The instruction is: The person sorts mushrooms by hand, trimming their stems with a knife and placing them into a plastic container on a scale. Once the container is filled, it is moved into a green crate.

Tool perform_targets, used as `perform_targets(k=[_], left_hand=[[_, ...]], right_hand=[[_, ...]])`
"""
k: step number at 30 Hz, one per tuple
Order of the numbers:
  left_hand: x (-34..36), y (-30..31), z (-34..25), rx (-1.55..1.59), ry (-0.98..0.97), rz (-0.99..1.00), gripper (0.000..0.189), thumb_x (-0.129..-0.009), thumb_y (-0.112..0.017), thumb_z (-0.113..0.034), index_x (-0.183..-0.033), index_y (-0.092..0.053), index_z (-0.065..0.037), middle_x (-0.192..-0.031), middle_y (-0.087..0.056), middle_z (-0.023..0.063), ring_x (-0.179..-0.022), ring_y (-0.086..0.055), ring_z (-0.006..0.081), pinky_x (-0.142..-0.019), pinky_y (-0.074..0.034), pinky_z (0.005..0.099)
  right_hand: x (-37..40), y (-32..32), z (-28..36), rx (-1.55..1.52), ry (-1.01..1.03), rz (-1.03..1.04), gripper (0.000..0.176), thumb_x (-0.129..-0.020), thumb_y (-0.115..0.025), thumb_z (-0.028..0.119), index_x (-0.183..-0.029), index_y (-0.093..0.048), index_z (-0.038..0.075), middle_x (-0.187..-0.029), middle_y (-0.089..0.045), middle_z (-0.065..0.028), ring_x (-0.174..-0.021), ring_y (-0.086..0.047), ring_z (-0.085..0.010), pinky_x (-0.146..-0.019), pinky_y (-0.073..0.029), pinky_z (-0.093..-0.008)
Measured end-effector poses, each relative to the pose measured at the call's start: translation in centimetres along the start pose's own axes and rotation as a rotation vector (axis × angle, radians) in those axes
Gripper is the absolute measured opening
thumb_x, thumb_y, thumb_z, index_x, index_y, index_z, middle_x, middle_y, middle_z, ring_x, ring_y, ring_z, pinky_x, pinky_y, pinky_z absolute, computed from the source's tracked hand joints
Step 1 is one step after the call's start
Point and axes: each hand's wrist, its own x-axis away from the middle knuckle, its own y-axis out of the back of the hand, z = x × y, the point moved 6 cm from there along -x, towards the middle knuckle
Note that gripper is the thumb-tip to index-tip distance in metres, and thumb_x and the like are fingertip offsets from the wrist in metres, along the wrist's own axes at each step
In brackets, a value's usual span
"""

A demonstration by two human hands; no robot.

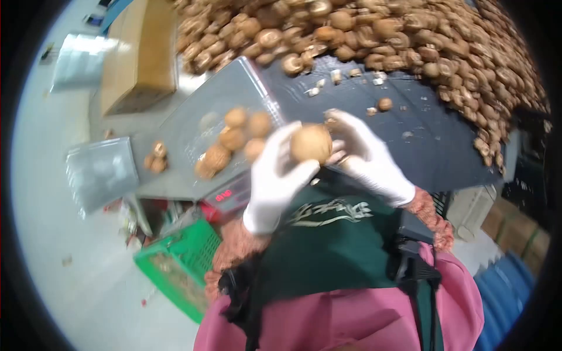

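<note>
Both my hands wear white gloves and meet over the near edge of the dark work surface. My left hand (274, 175) is closed round a large round brown mushroom (311, 144), its thumb along the lower side. Just right of it, my right hand (366, 153) has its fingers curled towards the mushroom, with a small brownish piece at the fingertips that is too blurred to name. Several mushrooms (217, 157) lie in a clear plastic tray (193, 126) left of my hands, above a scale with a red display (223, 195).
A large heap of mushrooms (386, 35) spans the back and right. Stem scraps (336, 76) dot the dark surface (421, 134). On the left are a cardboard box (140, 55), stacked clear trays (104, 172) and a few mushrooms (157, 159). A green crate (175, 269) stands below.
</note>
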Motion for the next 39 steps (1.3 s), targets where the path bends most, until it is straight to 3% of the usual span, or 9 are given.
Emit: perform_targets(k=[4, 8, 11, 12, 18, 24, 28, 34, 39], left_hand=[[0.5, -4.0, 1.5, -0.582, -0.146, 0.481, 0.080, -0.081, -0.077, -0.003, -0.149, -0.037, 0.003, -0.115, -0.069, 0.0164, -0.101, -0.068, 0.0175, -0.091, -0.053, 0.0313], [-0.9, -1.0, 0.2, -0.625, -0.184, 0.211, 0.064, -0.087, -0.067, 0.002, -0.146, -0.044, 0.001, -0.117, -0.067, 0.0143, -0.102, -0.066, 0.0177, -0.093, -0.052, 0.0309], [-1.7, 2.0, 0.2, -0.456, -0.059, -0.021, 0.054, -0.088, -0.062, 0.006, -0.141, -0.049, 0.003, -0.118, -0.067, 0.0159, -0.102, -0.066, 0.0193, -0.091, -0.053, 0.0320], [-2.0, 2.6, 0.1, -0.449, -0.057, -0.054, 0.052, -0.089, -0.060, 0.007, -0.140, -0.049, 0.003, -0.117, -0.066, 0.0150, -0.104, -0.065, 0.0189, -0.093, -0.052, 0.0324], [-2.6, 0.1, 0.1, -0.488, -0.012, 0.042, 0.048, -0.090, -0.059, 0.008, -0.137, -0.053, 0.002, -0.123, -0.064, 0.0145, -0.111, -0.062, 0.0175, -0.095, -0.051, 0.0314], [-2.6, -2.0, -0.1, -0.742, -0.102, 0.121, 0.052, -0.083, -0.068, 0.002, -0.134, -0.057, 0.002, -0.117, -0.067, 0.0157, -0.105, -0.065, 0.0244, -0.093, -0.051, 0.0338], [-2.3, -2.3, 0.2, -0.715, -0.052, 0.090, 0.050, -0.085, -0.067, 0.003, -0.134, -0.057, 0.003, -0.118, -0.067, 0.0160, -0.108, -0.065, 0.0236, -0.095, -0.051, 0.0335], [-2.7, -3.6, 0.3, -0.623, 0.052, 0.090, 0.049, -0.086, -0.065, 0.004, -0.135, -0.056, 0.003, -0.121, -0.067, 0.0161, -0.110, -0.065, 0.0222, -0.097, -0.050, 0.0332], [-4.0, -5.2, 0.8, -0.645, -0.045, 0.276, 0.048, -0.088, -0.064, 0.004, -0.135, -0.056, 0.002, -0.120, -0.068, 0.0160, -0.110, -0.066, 0.0201, -0.097, -0.051, 0.0330]], right_hand=[[2.6, 2.7, 0.9, 0.581, 0.136, -0.013, 0.048, -0.089, -0.068, 0.023, -0.131, -0.057, 0.004, -0.121, -0.065, -0.0181, -0.115, -0.063, -0.0313, -0.099, -0.048, -0.0377], [10.1, 12.2, 0.1, 1.218, -0.008, -0.390, 0.036, -0.087, -0.071, 0.030, -0.114, -0.064, 0.008, -0.104, -0.066, -0.0106, -0.093, -0.067, -0.0297, -0.080, -0.055, -0.0386], [16.5, 18.0, -3.4, 1.788, -0.693, -0.112, 0.046, -0.079, -0.077, 0.036, -0.112, -0.063, 0.006, -0.100, -0.065, -0.0153, -0.092, -0.067, -0.0311, -0.078, -0.056, -0.0423], [17.6, 19.4, -4.4, 1.646, -0.999, 0.007, 0.053, -0.079, -0.076, 0.039, -0.119, -0.062, 0.006, -0.106, -0.066, -0.0164, -0.096, -0.067, -0.0320, -0.081, -0.055, -0.0432], [9.1, 22.4, 4.5, 1.607, 0.173, -0.661, 0.042, -0.084, -0.069, 0.028, -0.121, -0.062, 0.008, -0.104, -0.067, -0.0136, -0.089, -0.068, -0.0325, -0.080, -0.055, -0.0412], [0.1, 32.4, 11.8, 1.611, 0.356, -1.189, 0.044, -0.087, -0.068, 0.024, -0.128, -0.057, 0.014, -0.122, -0.060, -0.0122, -0.100, -0.066, -0.0321, -0.083, -0.054, -0.0410], [-3.0, 35.9, 12.3, 1.598, 0.384, -1.050, 0.035, -0.088, -0.066, 0.023, -0.122, -0.064, 0.017, -0.113, -0.066, -0.0107, -0.105, -0.066, -0.0298, -0.086, -0.053, -0.0417], [0.9, 33.8, 10.7, 0.686, 0.417, -0.874, 0.043, -0.092, -0.072, 0.032, -0.117, -0.067, -0.003, -0.099, -0.072, -0.0058, -0.087, -0.063, -0.0084, -0.075, -0.051, -0.0247], [4.5, 27.3, 8.6, 0.274, 0.171, -0.681, 0.041, -0.099, -0.062, 0.031, -0.128, -0.062, 0.001, -0.099, -0.065, 0.0025, -0.076, -0.052, -0.0015, -0.062, -0.042, -0.0195]])
